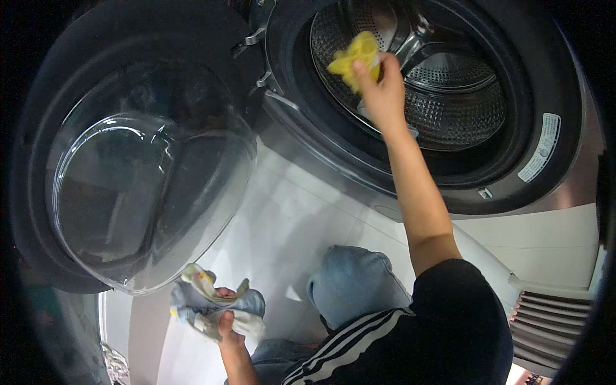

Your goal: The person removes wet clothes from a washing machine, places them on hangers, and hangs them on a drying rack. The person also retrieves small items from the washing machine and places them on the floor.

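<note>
A bunched yellow cloth (358, 57) is pinched between the thumb and fingers of my right hand (385, 91), at the round opening of a front-loading washing machine. Behind the cloth shows the perforated metal drum (452, 110). Low on the left, my left hand (231, 327) grips a bundle of small garments (216, 303), light blue and white with some yellow; most of its fingers are hidden by the fabric. The washing machine door (144, 192), with a clear bowl-shaped window, stands swung out to the left above that bundle.
Metal hinges (255, 37) join the door to the machine's dark front. Pale floor tiles (293, 192) lie below, with my bent knee in blue denim (358, 284) over them. A ribbed dark object (548, 322) is at the lower right, and patterned fabric (115, 365) at the lower left.
</note>
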